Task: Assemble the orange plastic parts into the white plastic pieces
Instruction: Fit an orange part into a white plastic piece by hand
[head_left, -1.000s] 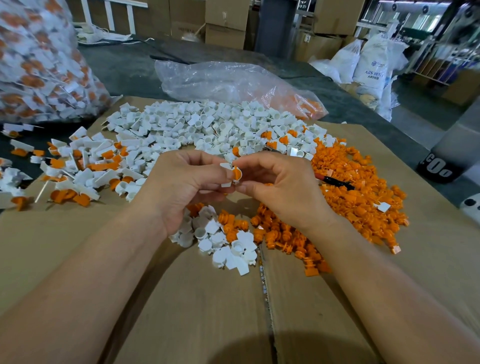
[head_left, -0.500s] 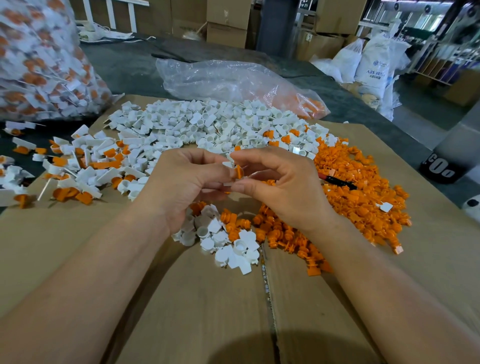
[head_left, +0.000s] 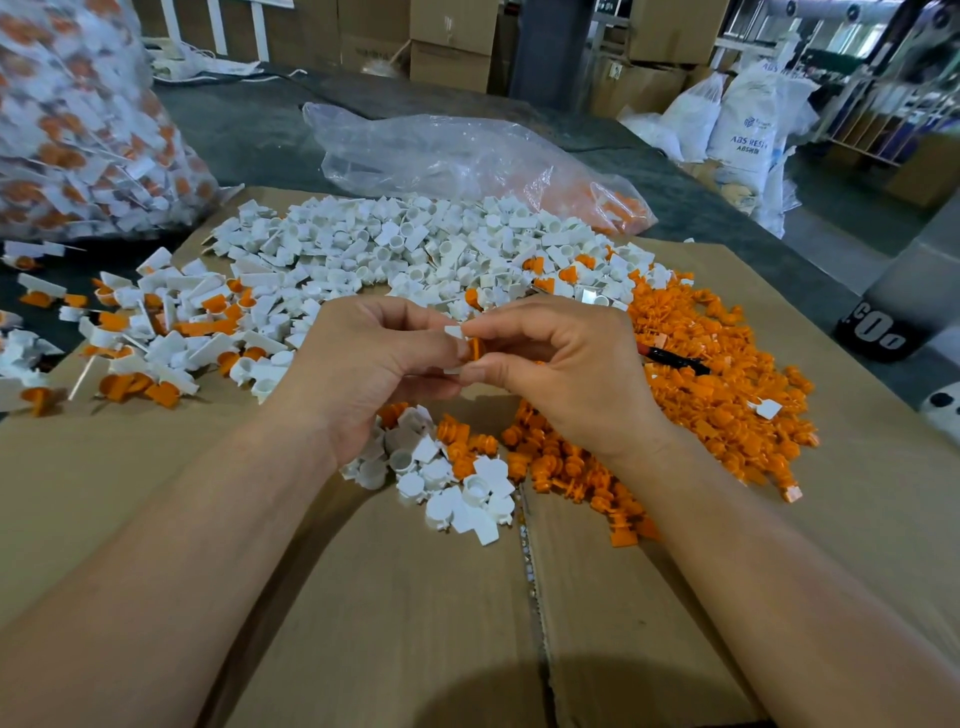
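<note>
Orange round part (head_left: 475, 347), edge-on, pressed against a small white piece (head_left: 453, 331).

The white pieces (head_left: 415, 244) are smooth matt plastic; the orange parts (head_left: 722, 384) are plastic with a slight sheen. Under them lies matt brown cardboard (head_left: 395, 623), its seam rough. The bag (head_left: 441, 156) behind is thin, crinkled, glossy clear film
</note>
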